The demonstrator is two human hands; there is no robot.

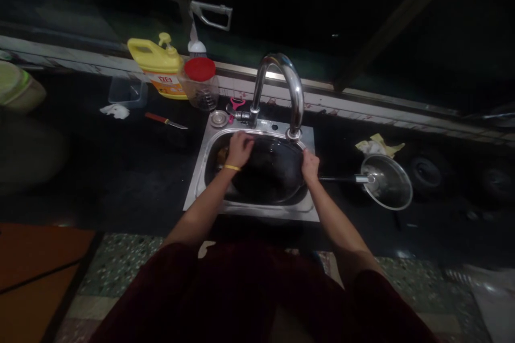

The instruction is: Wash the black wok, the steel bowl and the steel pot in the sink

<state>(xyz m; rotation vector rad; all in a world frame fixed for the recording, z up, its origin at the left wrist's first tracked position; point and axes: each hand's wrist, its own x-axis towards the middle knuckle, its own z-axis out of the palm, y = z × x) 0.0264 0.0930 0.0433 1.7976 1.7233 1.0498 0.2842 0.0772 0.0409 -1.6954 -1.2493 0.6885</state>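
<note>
A large black wok (267, 171) lies tilted inside the steel sink (201, 185), filling most of the basin. My right hand (310, 166) is closed around the wok's right rim. Over the wok's upper left part, my left hand (240, 150) has its fingers bent together; whatever they may hold is hidden. At the sink's left end, partly behind my left hand, shows a yellowish-brown item (222, 155) that I cannot make out. A chrome faucet (295, 96) arches above the wok, and no water stream is visible.
Right of the sink, a steel saucepan (394, 185) points its black handle toward my right hand, near a yellow cloth (386, 146). On the left are a knife (164, 120), a clear plastic box (127, 91), a yellow pump jug (161, 69) and a red-lidded jar (200, 86).
</note>
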